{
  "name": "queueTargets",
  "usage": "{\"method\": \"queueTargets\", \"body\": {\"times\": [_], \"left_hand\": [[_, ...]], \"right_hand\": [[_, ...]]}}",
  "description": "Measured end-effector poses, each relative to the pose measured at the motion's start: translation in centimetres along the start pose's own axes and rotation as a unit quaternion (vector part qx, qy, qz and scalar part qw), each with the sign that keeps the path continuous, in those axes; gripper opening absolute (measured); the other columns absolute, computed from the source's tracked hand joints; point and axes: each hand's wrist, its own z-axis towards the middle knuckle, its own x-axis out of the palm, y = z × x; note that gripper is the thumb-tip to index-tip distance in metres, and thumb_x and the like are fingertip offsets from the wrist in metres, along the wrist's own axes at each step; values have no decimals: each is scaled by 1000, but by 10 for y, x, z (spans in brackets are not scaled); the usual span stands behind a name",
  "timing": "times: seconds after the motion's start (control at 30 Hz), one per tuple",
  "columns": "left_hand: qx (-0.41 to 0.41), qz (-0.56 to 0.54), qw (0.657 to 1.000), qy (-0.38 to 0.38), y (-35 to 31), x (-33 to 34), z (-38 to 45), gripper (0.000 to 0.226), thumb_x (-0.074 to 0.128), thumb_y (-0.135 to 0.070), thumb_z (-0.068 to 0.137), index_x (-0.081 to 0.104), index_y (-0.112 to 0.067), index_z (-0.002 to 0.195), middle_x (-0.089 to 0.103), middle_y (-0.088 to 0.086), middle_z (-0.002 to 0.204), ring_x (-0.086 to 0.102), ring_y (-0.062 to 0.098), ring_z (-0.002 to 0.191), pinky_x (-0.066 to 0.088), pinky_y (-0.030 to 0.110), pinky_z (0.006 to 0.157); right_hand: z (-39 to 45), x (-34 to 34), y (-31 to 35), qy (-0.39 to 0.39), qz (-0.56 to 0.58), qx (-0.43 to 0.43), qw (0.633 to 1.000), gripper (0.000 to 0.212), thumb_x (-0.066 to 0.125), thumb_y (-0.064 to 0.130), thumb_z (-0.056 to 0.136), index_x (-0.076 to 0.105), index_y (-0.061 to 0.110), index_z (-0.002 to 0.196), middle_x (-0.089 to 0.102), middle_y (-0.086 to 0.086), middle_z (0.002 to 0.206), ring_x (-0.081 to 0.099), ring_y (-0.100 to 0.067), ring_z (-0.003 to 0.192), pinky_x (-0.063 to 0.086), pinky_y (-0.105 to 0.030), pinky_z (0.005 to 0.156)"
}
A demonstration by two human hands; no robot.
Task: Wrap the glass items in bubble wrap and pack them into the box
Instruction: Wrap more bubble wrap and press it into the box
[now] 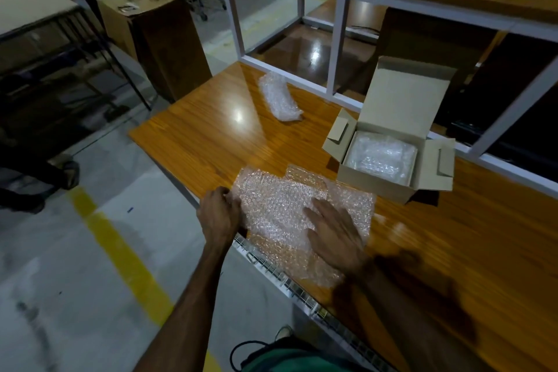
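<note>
Pinching crinkly bubble wrap sheet (280,208): left hand (219,214); right hand (335,232) flat atop.

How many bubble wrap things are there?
3: a flat sheet under both hands at the table's near edge, a wrapped bundle lying farther back, and one wrapped piece inside the open box. More may hide beneath it.
</note>
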Motion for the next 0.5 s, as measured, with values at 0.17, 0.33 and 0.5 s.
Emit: {"method": "queueTargets", "body": {"times": [0.17, 0.33, 0.5], "left_hand": [[-13, 47, 999, 17, -7, 0, 5, 34, 69, -50, 95, 72, -17, 97, 69, 5, 100, 60, 30, 103, 44, 51, 95], [-80, 12, 994, 73, -14, -3, 25, 36, 79, -48, 86, 68, -17, 75, 65, -2, 77, 62, 25, 92, 37, 47, 96], [-26, -69, 996, 48, -33, -12, 22, 18, 72, -23, 92, 62, -14, 80, 61, 1, 72, 57, 21, 69, 32, 25, 62]], "right_hand": [[0, -4, -1, 3, -13, 3, 1000, 60, 46, 46, 108, 31, 33, 164, 18, 1, 176, 13, -21, 163, 8, -56, 129], [13, -17, -1, 3, -10, 3, 1000, 49, 54, 47, 102, 54, 37, 150, 33, -2, 168, 30, -25, 152, 26, -50, 117], [28, -20, -2, -33, 35, 38, 998, 28, 58, 34, 100, 71, 36, 125, 38, -2, 165, 33, -23, 150, 29, -50, 111]]}}
